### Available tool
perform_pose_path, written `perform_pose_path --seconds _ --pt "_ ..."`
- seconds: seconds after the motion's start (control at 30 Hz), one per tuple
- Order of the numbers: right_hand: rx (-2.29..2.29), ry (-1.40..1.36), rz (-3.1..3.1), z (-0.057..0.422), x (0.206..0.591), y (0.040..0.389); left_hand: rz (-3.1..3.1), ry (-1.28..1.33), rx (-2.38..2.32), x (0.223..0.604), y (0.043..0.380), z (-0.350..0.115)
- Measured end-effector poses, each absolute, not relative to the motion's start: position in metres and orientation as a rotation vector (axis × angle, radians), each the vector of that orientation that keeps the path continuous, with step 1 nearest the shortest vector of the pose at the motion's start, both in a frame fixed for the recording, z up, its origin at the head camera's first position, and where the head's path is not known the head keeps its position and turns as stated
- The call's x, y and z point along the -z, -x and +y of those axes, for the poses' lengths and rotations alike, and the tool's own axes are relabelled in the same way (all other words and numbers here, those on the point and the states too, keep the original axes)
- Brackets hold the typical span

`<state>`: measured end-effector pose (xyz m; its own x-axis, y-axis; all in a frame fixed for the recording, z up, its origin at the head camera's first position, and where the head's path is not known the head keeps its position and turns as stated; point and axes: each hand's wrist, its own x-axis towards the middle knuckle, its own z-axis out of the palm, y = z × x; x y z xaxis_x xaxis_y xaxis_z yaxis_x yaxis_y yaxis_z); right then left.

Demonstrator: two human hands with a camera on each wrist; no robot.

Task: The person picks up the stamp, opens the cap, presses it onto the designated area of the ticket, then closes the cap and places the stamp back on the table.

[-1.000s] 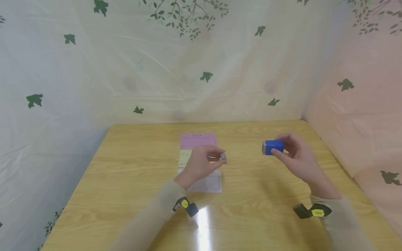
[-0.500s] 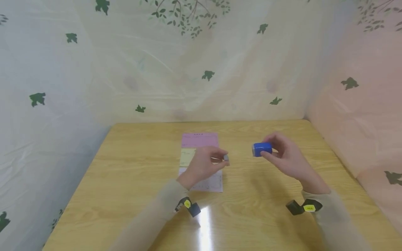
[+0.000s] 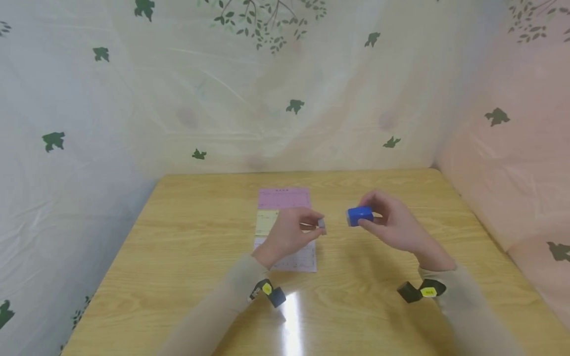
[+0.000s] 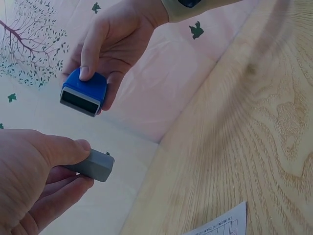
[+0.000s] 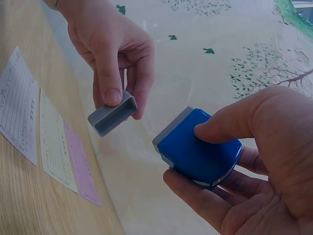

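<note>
My right hand (image 3: pixel 394 222) grips a blue self-inking stamp (image 5: pixel 198 147) between thumb and fingers, above the table. Its grey-rimmed end with a dark rectangular face shows in the left wrist view and points toward my left hand (image 3: pixel 289 230). That left hand pinches a small grey stamp cap (image 5: pixel 113 115) by its ends; the hollow side shows in the right wrist view and faces the stamp. A short gap separates stamp and cap. Under the left hand lie a pink slip (image 3: pixel 283 198), a yellow slip (image 3: pixel 265 222) and a white printed form (image 3: pixel 303 257), partly hidden by that hand.
The wooden table (image 3: pixel 191 237) reaches back to a pale curtain (image 3: pixel 240 99) printed with green birds and branches. A pinkish curtain (image 3: pixel 525 173) runs along the right edge. Each sleeve carries a dark wrist camera, and light glares off the front of the table.
My right hand has moved left with the blue stamp, narrowing the gap to the grey cap. The left hand has stayed nearly still.
</note>
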<state>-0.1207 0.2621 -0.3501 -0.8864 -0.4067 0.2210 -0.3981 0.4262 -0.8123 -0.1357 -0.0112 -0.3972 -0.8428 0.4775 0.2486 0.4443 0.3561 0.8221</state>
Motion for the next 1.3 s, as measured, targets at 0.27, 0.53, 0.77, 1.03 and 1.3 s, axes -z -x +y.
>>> perform_pose_path --seconds 0.27,0.53,0.77,1.03,1.3 --pt "1.448 0.728 2.644 0.254 0.354 0.119 2.539 -0.893 -1.551 0.396 0.136 -0.007" --pt "1.424 0.750 2.627 0.247 0.360 0.120 2.530 -0.899 -1.558 0.395 0.134 -0.004" --pt "1.404 0.742 2.605 0.245 0.364 0.121 2.515 -0.949 -1.577 0.392 0.131 0.000" --pt "1.417 0.730 2.555 0.243 0.367 0.122 2.531 -0.907 -1.567 0.391 0.129 0.000" --pt "1.424 0.773 2.565 0.241 0.366 0.122 2.514 -0.932 -1.579 0.390 0.127 -0.001"
